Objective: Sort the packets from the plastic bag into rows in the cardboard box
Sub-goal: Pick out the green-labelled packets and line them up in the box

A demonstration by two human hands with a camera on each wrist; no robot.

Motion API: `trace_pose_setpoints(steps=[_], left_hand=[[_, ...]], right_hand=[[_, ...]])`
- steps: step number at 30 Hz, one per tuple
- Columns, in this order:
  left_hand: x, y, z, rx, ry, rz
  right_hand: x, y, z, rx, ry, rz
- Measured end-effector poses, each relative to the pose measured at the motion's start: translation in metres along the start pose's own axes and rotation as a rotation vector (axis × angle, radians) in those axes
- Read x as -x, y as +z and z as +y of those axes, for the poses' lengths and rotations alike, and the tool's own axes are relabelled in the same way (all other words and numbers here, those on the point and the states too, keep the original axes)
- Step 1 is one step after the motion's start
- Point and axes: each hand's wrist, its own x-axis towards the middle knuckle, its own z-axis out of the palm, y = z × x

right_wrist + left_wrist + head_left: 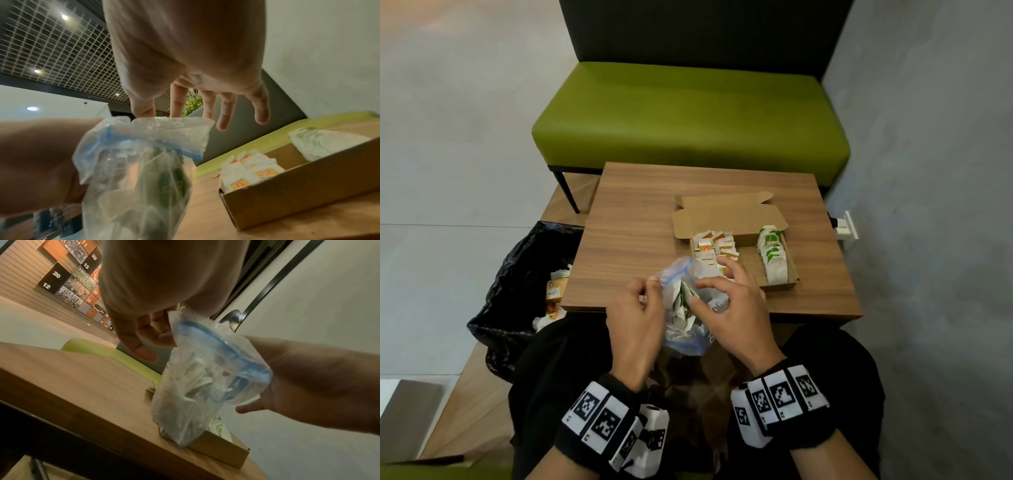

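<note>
A clear plastic bag with a blue zip strip hangs over the table's near edge, held between both hands. Green-and-white packets show through its open mouth. My left hand pinches the bag's left rim. My right hand pinches the right rim with thumb and forefinger, its other fingers spread. Just behind the bag lies the open cardboard box, with orange-and-white packets in rows at its left and a row of green-and-white packets at its right.
The box's lid flap lies open toward the back of the wooden table. A black bin bag with rubbish stands at the table's left. A green bench is behind, and a grey wall with a socket to the right.
</note>
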Motion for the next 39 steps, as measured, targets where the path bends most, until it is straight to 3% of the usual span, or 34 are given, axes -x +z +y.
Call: trace_pose_setpoints(steps=[11,22,32,36,39], left_hand=[[-0.041,-0.011,0.0,0.03,-0.005,0.106],[-0.092,-0.019,-0.018,-0.005,0.078,0.146],[-0.126,-0.022,-0.026,-0.362,0.056,0.164],[-0.149,-0.021,-0.028,-0.432,0.045,0.157],[-0.163,-0.016,-0.03,-0.442,0.011,0.159]], right_hand=[[-0.037,0.016,-0.056,0.305,-0.029,-0.175],[-0.092,0.062,-0.073,0.38,-0.02,-0.194],[-0.11,0.064,-0.065,0.076,0.066,-0.046],[-0.12,0.053,-0.063,-0.188,0.133,0.104],[-0.129,0.047,-0.056,-0.254,0.224,0.193]])
